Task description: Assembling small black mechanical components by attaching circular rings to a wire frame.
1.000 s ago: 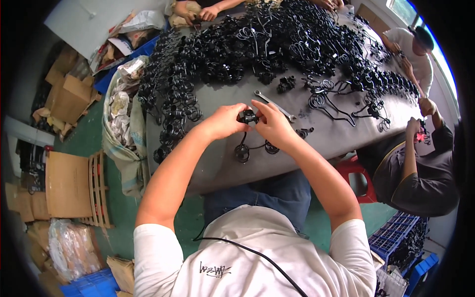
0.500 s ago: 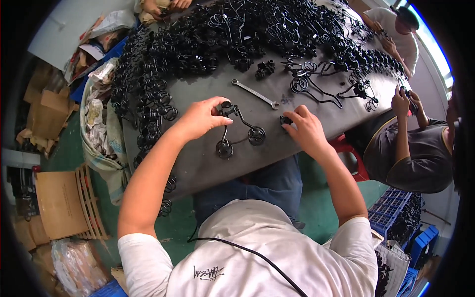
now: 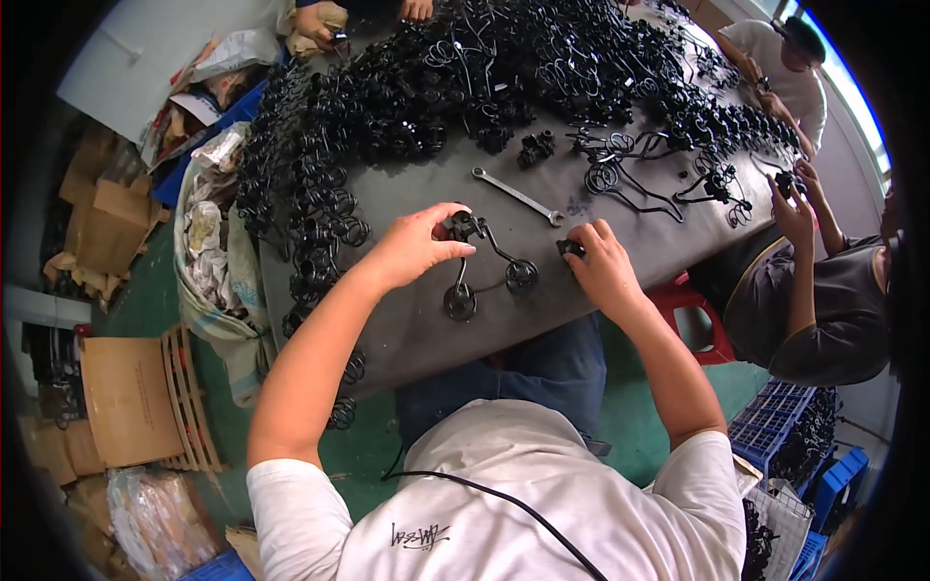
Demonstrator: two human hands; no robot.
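Observation:
My left hand (image 3: 418, 250) is closed, thumb against fingers, on a black clamp-like part (image 3: 461, 226) with two bent wire arms. Each arm ends in a round black coil (image 3: 460, 301), low over the grey table (image 3: 387, 334) near its front edge. To the right, my right hand (image 3: 604, 269) pinches a small black piece (image 3: 572, 248), its exact kind too small to make out. Beyond the hands a steel wrench (image 3: 517, 197) lies slantwise, one end close to my right fingertips.
Black wire parts (image 3: 417, 97) heap across the far table, with a row (image 3: 320, 223) down the left side. A co-worker (image 3: 819, 300) sits at the right by a red stool (image 3: 699, 315); others work farther off. A sack (image 3: 208, 242) stands left, blue crates (image 3: 770, 416) lower right.
The whole view has shifted, so the table and my hands appear slightly lower and farther right. Both hands keep their grips. At the far left, a co-worker's hand now shows a small dark part.

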